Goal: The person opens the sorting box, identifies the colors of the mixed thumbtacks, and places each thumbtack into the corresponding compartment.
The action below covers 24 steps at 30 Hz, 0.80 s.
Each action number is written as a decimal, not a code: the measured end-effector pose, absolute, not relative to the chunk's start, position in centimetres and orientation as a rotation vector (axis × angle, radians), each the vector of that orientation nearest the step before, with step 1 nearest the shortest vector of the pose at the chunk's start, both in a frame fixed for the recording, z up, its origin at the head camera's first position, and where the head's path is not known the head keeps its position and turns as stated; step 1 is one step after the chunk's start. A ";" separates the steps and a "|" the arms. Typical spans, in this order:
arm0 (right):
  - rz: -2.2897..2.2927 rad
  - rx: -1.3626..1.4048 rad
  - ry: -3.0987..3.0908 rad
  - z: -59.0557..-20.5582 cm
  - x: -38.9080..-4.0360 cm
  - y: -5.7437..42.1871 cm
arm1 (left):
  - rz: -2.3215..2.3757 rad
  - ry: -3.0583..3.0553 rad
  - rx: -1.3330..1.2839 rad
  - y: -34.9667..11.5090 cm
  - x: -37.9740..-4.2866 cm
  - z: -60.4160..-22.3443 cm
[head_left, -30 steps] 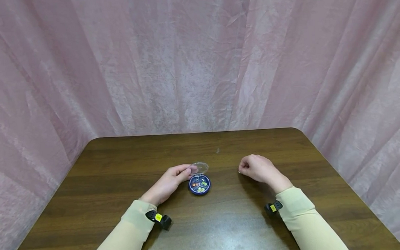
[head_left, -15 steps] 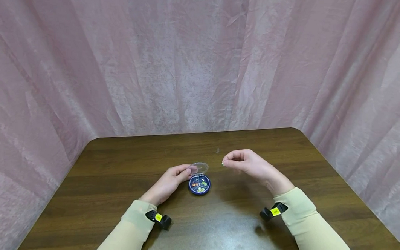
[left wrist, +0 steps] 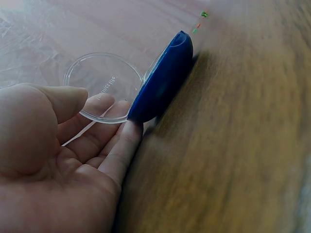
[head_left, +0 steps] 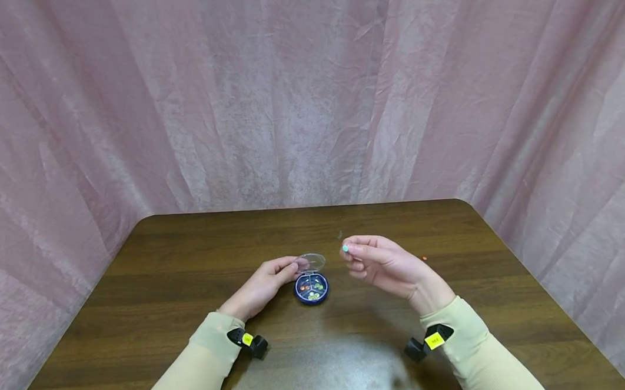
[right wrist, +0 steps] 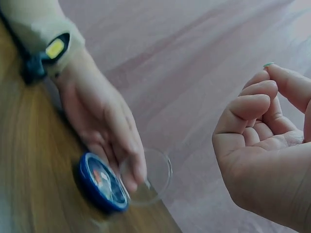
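Observation:
A round blue pill case (head_left: 311, 289) lies on the table with its clear lid (head_left: 311, 262) raised on the hinge. Three compartments show inside it, holding small orange, green and yellowish pieces. My left hand (head_left: 264, 283) grips the clear lid at its left edge, thumb in front and fingers behind; in the left wrist view, one finger lies against the underside of the lid's hinge end. Right of the case, my right hand (head_left: 387, 264) is raised above the table. It pinches a small round light-green disc (head_left: 345, 248) between thumb and index fingertip, the other fingers curled.
A tiny orange piece (head_left: 424, 258) lies on the wooden table (head_left: 188, 243) to the right of my right hand. Pink curtains (head_left: 286, 102) hang behind the table's far edge. Each wrist carries a black strap camera.
My right hand has risen from the table and moved left towards the case, turning so the green disc shows. The tiny orange piece is now uncovered. The left hand and case stay still.

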State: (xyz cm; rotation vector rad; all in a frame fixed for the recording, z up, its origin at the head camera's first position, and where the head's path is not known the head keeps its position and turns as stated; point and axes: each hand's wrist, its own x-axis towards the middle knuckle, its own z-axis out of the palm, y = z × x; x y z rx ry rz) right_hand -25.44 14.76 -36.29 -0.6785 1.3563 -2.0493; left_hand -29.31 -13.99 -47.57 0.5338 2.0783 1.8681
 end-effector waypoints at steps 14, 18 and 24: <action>-1.947 -0.789 1.462 -36.1 -24.3 13.7 | 1.864 2.084 0.516 -14.2 -29.1 -47.9; -1.720 -0.784 1.952 -36.5 -24.4 13.4 | 1.843 2.100 0.531 -14.1 -29.2 -47.6; -1.233 -0.904 2.540 -37.9 -24.8 12.1 | 1.840 2.095 0.530 -14.1 -29.2 -47.1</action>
